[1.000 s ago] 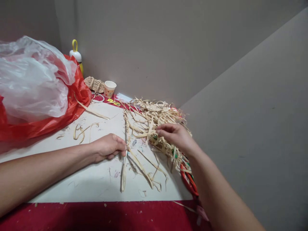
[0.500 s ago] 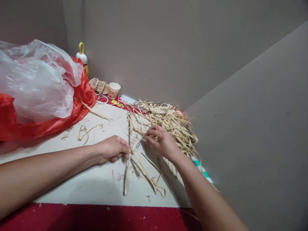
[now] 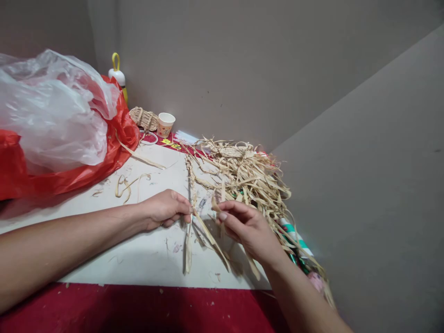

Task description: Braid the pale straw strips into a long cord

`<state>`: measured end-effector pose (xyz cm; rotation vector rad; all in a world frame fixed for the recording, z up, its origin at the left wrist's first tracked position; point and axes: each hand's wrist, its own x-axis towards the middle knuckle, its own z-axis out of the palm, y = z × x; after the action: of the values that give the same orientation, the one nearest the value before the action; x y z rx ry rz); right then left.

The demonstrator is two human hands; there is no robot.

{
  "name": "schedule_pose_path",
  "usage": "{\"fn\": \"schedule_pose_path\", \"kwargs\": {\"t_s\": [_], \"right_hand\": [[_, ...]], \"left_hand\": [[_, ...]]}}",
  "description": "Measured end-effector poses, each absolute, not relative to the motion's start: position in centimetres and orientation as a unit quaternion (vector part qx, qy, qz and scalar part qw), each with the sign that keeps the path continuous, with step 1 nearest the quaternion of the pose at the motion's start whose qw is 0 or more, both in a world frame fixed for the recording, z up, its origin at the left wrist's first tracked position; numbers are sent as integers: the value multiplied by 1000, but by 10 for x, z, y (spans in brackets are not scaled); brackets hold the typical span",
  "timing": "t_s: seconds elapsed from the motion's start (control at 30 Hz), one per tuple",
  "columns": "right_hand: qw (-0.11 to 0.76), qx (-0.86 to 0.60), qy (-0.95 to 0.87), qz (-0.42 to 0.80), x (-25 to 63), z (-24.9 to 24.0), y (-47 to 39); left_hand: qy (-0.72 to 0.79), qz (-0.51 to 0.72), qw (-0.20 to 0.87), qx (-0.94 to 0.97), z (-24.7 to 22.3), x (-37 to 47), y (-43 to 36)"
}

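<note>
My left hand [image 3: 170, 209] pinches a thin braid [image 3: 190, 178] of dry straw-coloured strips, which runs away from me over the white board. Loose strip ends [image 3: 211, 238] fan out below the pinch. To its right, my right hand [image 3: 244, 224] is closed on a dry strip [image 3: 215, 203] between thumb and fingers; part of that strip hangs below the hand. Right behind this hand lies a big tangled heap of dry strips [image 3: 248, 171]. Fingers hide the exact spot where the braid is held.
Crumpled clear and red plastic bags [image 3: 62, 120] fill the left side. At the back stand a yellow-and-white bottle [image 3: 117, 76], a coiled straw cord [image 3: 144, 119] and a paper cup [image 3: 166, 125]. The white board [image 3: 104, 249] lies on a red cloth [image 3: 138, 305] by a grey wall.
My right hand has moved right and nearer to me, and a strip now stands up from its fingertips. My left hand keeps its pinch on the braid. The view has shifted slightly.
</note>
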<state>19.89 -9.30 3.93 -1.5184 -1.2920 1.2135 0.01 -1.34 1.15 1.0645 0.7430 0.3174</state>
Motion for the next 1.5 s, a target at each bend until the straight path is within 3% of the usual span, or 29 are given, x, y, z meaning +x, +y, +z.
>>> {"fn": "schedule_pose_path", "kwargs": {"t_s": [0.1,0.33,0.43,0.63,0.77,0.93,1.17,1.5], "right_hand": [[365,-597,-563,439,195,40,-94],[178,-583,-669,425,187,44,-109],[185,-593,-662,420,183,43,-111],[293,-634,-545,464,168,35,-100],[307,-642,-576,403,166,27,-101],[239,-628,-696,252,165,27,-112],[116,-642,-735,184,160,28,-110],[39,-648,-753,109,161,31,-104]], "left_hand": [[348,145,785,492,13,0,-13],[353,147,782,492,10,1,-13],[352,147,785,488,10,1,-14],[352,150,792,477,13,2,-15],[357,153,788,477,13,3,-15],[364,165,781,479,12,4,-17],[353,165,778,492,13,4,-17],[338,167,784,493,12,4,-17]]}}
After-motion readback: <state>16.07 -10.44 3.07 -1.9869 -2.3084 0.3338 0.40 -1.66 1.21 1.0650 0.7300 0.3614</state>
